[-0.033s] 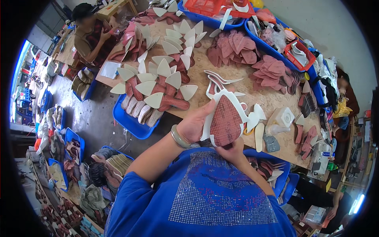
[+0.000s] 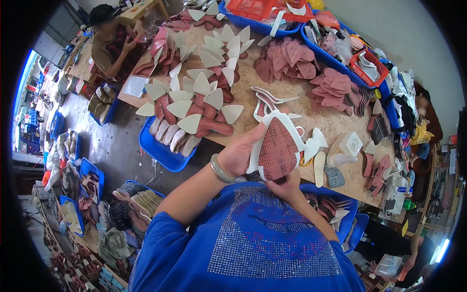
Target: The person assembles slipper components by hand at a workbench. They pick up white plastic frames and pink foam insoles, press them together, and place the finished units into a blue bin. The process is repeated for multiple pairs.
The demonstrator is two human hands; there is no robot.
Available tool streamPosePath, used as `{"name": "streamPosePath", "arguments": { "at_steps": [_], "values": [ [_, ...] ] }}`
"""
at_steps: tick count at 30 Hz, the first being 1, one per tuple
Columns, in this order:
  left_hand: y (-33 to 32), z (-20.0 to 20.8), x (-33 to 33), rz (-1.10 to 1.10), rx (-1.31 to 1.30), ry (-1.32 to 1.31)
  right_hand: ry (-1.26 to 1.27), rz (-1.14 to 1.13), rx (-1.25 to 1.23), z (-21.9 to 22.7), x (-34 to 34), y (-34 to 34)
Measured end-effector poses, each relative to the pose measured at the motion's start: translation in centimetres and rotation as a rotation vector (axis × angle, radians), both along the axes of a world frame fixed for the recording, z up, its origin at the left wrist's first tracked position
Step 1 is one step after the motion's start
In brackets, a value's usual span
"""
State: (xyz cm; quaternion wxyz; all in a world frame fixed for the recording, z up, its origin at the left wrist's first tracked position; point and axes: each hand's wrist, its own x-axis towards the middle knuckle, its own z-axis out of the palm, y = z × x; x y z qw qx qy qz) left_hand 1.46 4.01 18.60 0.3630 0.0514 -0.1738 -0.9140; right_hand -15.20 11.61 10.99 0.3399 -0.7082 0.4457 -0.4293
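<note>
A red insole piece [image 2: 278, 146] with a fine grid pattern and a white edging strip is held up in front of my chest. My left hand [image 2: 242, 153] grips its left edge, thumb on the face. Under its lower end my right hand [image 2: 286, 186] is closed round it, its fingers mostly hidden. Beyond the insole lie loose white curved strips [image 2: 275, 97]. To its right on the wooden table [image 2: 238, 114] are a white cut piece [image 2: 316, 139], a pale narrow sole shape [image 2: 319, 169] and a grey block [image 2: 334, 177].
Red insoles with cream pointed tips [image 2: 199, 97] cover the table's left side. Red piles [image 2: 287, 61] lie at the back, before blue bins [image 2: 262, 30]. A blue tub [image 2: 168, 158] stands below the table's left edge. A co-worker [image 2: 114, 46] is at upper left; another person's arm [image 2: 413, 258] shows lower right.
My hands and the insole piece show no visible movement. The co-worker's hands at the upper left have shifted slightly.
</note>
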Motion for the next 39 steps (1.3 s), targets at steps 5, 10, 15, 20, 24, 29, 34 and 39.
{"name": "streamPosePath", "arguments": {
  "at_steps": [5, 10, 15, 20, 24, 29, 34, 39],
  "values": [
    [0.3, 0.0, -0.2, -0.019, 0.000, 0.045, -0.011, -0.029, -0.004, -0.1, 0.0, 0.4],
    [0.5, -0.5, -0.4, 0.018, -0.048, -0.012, -0.007, -0.002, 0.072, 0.4, -0.1, 0.8],
    [0.5, -0.1, -0.5, -0.005, -0.052, 0.042, -0.036, -0.026, 0.031, -0.6, -0.2, 0.8],
    [0.8, -0.2, -0.3, 0.000, -0.014, 0.040, -0.027, -0.020, 0.023, -0.4, 0.1, 1.0],
    [1.0, -0.9, -0.2, 0.017, -0.018, -0.004, -0.021, -0.025, -0.005, -0.4, 0.2, 1.1],
    [1.5, -2.0, 0.6, 0.027, 0.005, -0.013, 0.118, -0.018, -0.056, -0.6, -0.4, 0.7],
    [2.3, -1.4, 0.3, 0.086, -0.055, -0.314, 0.302, -0.023, -0.160, 0.4, -2.2, -0.7],
    [2.0, -2.9, -0.9, 0.239, -0.145, -0.550, 0.408, -0.112, -0.297, 0.6, -3.9, -1.1]
  ]
}}
